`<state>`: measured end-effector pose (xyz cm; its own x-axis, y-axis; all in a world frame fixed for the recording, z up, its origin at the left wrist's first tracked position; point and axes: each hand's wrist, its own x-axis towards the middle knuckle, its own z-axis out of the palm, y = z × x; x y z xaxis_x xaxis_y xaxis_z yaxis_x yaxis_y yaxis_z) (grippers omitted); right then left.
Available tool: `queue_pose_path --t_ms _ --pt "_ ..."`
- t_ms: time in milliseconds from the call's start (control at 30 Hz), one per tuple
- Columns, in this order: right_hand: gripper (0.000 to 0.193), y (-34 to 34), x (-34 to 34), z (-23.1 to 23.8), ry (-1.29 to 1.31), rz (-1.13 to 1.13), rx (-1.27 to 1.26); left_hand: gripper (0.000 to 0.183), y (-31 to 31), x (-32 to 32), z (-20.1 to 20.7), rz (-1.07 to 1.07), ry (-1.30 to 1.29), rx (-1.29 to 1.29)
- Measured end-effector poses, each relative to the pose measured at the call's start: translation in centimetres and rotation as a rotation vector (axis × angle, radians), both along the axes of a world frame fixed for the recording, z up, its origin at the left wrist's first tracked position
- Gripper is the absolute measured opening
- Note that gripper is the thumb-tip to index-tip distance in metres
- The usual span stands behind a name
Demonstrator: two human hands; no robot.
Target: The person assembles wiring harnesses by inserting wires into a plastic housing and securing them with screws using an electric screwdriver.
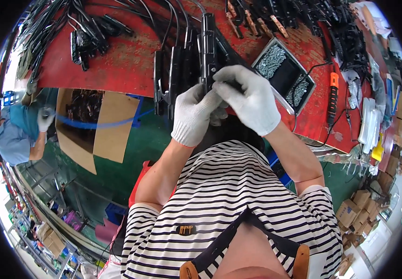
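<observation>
One black bar (209, 46) ended at the fingers: the left hand (190, 115) was closed around its near end, the right hand (252, 100) pinched narrow just there, on what I couldn't tell. A loose grip might have dropped it off the tabletop (117, 69); a tugged cord (316, 67) might have spilled the screw tray (288, 74) right of the fingers.

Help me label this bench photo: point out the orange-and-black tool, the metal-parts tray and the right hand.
Orange-and-black tool (333, 97), head view: middle of its grip.
Metal-parts tray (284, 74), head view: bare dark floor.
Right hand (253, 98), head view: back of the glove.
</observation>
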<state>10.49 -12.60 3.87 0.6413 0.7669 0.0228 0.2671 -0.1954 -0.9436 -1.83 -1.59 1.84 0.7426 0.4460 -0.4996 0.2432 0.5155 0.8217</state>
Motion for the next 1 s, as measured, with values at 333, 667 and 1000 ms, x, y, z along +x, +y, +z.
queue_pose_path --t_ms 333,667,1000 --pt "0.026 -0.6 0.4 -0.5 0.078 0.066 0.007 0.028 -0.6 -0.5 -0.4 -0.023 0.028 0.066" --pt "0.043 0.4 2.5 -0.8 0.263 0.026 -0.123 0.029 -0.5 0.3 -0.3 -0.019 0.006 0.214" --pt "0.053 -0.3 2.8 -1.5 0.527 0.096 -0.086 0.024 -1.0 0.3 -0.3 -0.015 -0.030 0.139"
